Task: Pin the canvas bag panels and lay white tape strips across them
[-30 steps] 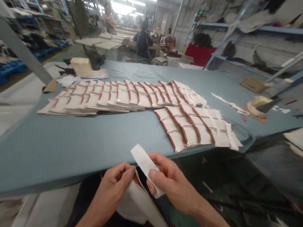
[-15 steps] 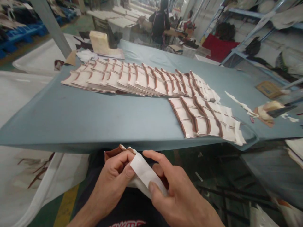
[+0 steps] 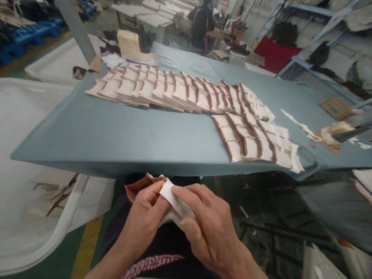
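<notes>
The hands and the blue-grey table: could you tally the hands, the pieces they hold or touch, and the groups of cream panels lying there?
Hands: 2, left hand and right hand
White strip under the right fingers: 1
Brown-and-cream piece in the left: 1
Panel groups on the table: 2, long row and smaller group
Total: 6

- A person's bare left hand (image 3: 148, 211) pinches a folded cream fabric piece with a brown lining (image 3: 136, 187).
- The bare right hand (image 3: 207, 223) rests its forefinger on a flat white strip (image 3: 169, 193) beside the left thumb.
- Beyond both hands, overlapping cream panels with brown edges (image 3: 180, 91) line a table covered in blue-grey sheeting (image 3: 139, 135).
- Ahead of the right hand sits a smaller cream-and-brown stack (image 3: 251, 137).
- Left of the left hand stands a white, round-cornered tub (image 3: 69, 217).
</notes>
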Motion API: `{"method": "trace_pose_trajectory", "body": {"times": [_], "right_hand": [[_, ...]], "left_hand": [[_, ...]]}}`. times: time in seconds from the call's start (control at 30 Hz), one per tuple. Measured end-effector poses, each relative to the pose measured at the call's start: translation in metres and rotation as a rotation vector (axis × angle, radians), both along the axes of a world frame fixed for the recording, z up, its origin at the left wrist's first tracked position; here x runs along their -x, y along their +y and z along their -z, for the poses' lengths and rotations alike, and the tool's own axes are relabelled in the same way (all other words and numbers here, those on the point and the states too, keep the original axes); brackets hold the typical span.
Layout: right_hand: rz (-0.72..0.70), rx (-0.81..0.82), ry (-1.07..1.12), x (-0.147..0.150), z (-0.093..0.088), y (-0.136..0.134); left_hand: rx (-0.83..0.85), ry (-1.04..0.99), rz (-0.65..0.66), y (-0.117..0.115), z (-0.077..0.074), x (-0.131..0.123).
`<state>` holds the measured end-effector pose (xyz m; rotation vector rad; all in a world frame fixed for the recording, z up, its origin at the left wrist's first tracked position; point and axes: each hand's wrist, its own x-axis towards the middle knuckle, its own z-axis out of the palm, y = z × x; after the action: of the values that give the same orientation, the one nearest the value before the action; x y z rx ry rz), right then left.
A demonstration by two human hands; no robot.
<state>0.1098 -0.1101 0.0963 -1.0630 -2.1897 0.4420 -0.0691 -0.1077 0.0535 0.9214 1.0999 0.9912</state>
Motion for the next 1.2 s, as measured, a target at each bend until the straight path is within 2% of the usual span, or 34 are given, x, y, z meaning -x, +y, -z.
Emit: {"method": "trace_pose_trajectory", "body": {"times": [0.17, 0.33, 0.5, 0.63, 0.77, 0.83, 0.93, 1.0, 1.2], "right_hand": [[0.075, 0.157, 0.182, 0.006, -0.003, 0.001], [0.252, 0.280, 0.220, 0.017, 0.002, 0.003], [0.120, 0.301, 0.378, 0.021, 0.012, 0.001], [0.139, 0.305, 0.567, 0.019, 0.018, 0.001], [0.289, 0.512, 0.766, 0.003, 0.013, 0.000], [0.313, 0.658, 0.817, -0.007, 0.007, -0.004], [0.254, 0.881, 0.758, -0.015, -0.003, -0.012], [0.241, 0.967, 0.673, -0.014, -0.006, -0.016], [0.317, 0.893, 0.466, -0.007, -0.003, -0.014]], "left_hand": [[-0.115, 0.132, 0.013, -0.003, -0.011, 0.001], [-0.172, 0.237, 0.001, -0.005, -0.018, 0.003], [-0.209, 0.287, -0.011, -0.005, -0.021, 0.003], [-0.212, 0.271, 0.023, -0.006, -0.021, 0.003], [-0.160, 0.199, 0.101, -0.006, -0.016, 0.007], [-0.107, 0.205, 0.125, -0.006, -0.012, 0.010], [-0.050, 0.194, 0.132, -0.005, -0.009, 0.010], [-0.031, 0.168, 0.139, -0.004, -0.010, 0.008], [-0.022, 0.179, 0.157, -0.001, -0.011, 0.001]]}}
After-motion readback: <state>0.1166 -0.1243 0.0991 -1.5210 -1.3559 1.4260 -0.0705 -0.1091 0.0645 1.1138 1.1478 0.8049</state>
